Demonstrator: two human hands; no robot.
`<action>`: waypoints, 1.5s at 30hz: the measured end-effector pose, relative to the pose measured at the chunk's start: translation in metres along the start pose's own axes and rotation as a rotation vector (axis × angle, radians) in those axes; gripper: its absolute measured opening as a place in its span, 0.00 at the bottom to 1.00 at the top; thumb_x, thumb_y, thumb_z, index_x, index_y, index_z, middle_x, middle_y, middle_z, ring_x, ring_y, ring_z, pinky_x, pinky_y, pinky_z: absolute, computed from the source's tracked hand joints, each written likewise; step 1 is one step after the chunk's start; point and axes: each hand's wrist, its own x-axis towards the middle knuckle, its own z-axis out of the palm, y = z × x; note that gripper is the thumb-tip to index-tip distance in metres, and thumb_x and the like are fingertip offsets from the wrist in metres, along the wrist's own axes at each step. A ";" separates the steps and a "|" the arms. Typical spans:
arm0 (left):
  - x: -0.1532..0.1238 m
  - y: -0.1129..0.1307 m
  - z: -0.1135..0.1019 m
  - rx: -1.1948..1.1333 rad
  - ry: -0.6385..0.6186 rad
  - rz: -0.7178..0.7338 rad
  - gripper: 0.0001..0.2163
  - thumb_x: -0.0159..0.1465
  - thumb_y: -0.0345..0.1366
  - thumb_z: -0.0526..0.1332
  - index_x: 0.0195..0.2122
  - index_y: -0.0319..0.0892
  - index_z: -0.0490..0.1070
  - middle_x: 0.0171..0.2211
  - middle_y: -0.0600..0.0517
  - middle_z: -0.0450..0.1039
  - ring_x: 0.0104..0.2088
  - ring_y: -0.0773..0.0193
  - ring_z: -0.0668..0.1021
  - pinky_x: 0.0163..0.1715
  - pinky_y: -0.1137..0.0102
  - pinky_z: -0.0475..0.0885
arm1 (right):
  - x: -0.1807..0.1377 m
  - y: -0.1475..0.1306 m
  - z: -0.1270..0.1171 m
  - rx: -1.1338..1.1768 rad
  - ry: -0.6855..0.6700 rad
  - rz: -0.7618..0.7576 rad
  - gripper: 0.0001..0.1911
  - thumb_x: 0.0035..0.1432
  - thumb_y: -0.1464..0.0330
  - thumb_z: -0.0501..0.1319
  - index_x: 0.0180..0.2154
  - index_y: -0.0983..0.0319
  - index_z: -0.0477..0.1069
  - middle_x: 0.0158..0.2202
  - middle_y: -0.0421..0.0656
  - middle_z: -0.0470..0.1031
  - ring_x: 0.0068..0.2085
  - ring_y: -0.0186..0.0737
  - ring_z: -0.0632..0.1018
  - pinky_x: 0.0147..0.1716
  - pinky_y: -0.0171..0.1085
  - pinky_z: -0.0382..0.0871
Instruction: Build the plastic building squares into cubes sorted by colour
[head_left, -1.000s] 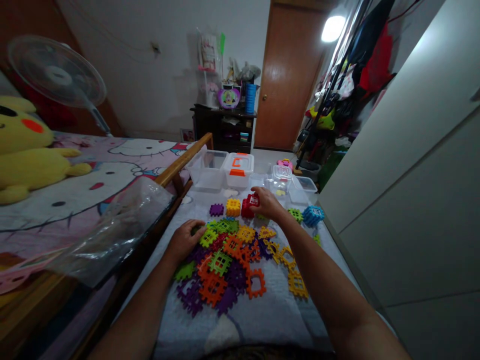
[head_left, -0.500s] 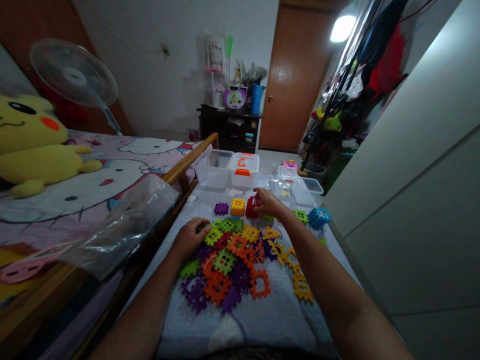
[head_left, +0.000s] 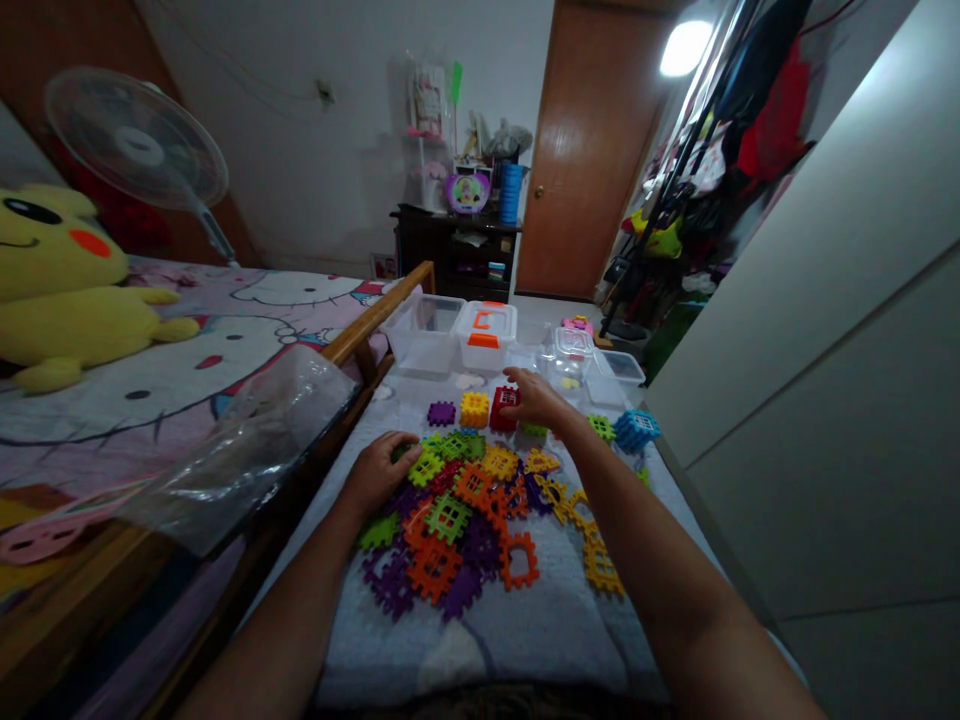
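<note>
The red stack of toothed plastic pieces (head_left: 504, 410) stands near the middle of the frame, and the right hand (head_left: 534, 398) is at its right side, thumb and forefinger apart; I cannot tell if it grips the stack. To its left there are a yellow stack (head_left: 475, 410) and a purple group (head_left: 442, 413); farther right, green pieces (head_left: 600, 428) and a blue stack (head_left: 636, 430). So, in my judgement, the grouping by colour is begun but only partly done. Below the centre, a large mixed pile (head_left: 448, 518) is left ungrouped. The left hand (head_left: 379, 475) rests curved at its upper left edge; whether it grasps a piece, I cannot tell. Behind the stacks, the open clear box (head_left: 426, 348) shows no pieces inside.
</note>
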 end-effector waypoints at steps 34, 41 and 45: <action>0.001 -0.005 0.002 -0.008 0.086 0.038 0.19 0.62 0.52 0.55 0.38 0.42 0.75 0.42 0.47 0.78 0.45 0.55 0.78 0.51 0.62 0.70 | -0.103 -0.031 0.035 0.026 -0.055 -0.034 0.14 0.52 0.67 0.64 0.42 0.62 0.73 0.39 0.46 0.74 0.40 0.42 0.73 0.41 0.39 0.63; 0.001 -0.007 0.003 0.003 0.079 0.043 0.18 0.62 0.52 0.56 0.39 0.43 0.75 0.42 0.47 0.78 0.44 0.55 0.78 0.51 0.64 0.70 | -0.110 -0.007 0.029 0.269 0.120 0.037 0.13 0.55 0.68 0.60 0.44 0.62 0.70 0.44 0.48 0.73 0.45 0.44 0.73 0.47 0.43 0.66; 0.001 -0.005 0.002 0.015 0.081 0.038 0.18 0.61 0.52 0.56 0.39 0.43 0.76 0.41 0.48 0.78 0.43 0.55 0.79 0.49 0.64 0.71 | -0.113 0.003 0.029 0.265 0.175 0.045 0.13 0.52 0.69 0.61 0.42 0.61 0.69 0.43 0.47 0.73 0.46 0.45 0.73 0.47 0.44 0.66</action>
